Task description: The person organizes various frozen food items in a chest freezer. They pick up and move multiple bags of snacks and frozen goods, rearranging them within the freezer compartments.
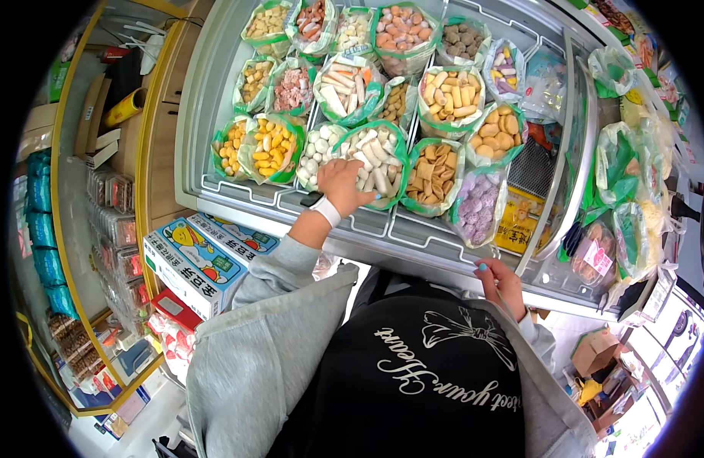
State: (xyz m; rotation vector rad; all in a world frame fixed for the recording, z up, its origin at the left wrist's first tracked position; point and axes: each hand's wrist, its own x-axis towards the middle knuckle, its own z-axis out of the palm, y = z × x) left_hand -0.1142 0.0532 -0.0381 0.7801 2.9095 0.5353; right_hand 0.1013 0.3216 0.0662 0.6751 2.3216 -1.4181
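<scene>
My left hand [343,186], with a white watch strap at the wrist, reaches over the near wall of a chest freezer [214,194]. Its thumb is spread from the fingers, over a green-and-white bag of pale stick-shaped frozen pieces [377,154]. Just left of the fingers is a bag of white balls [317,150]. What the fingertips touch is partly hidden. My right hand [503,286] is at the freezer's front edge, below a bag of purple balls [478,203]. Its fingers are bent close together; whether they hold something is unclear.
Rolled-down bags of frozen food fill the wire baskets [429,236]. A sliding lid [569,137] covers the right side, with bagged goods [615,154] beyond. Boxes bearing writing [200,257] stand by the left front corner, near a yellow-framed display cabinet [151,143].
</scene>
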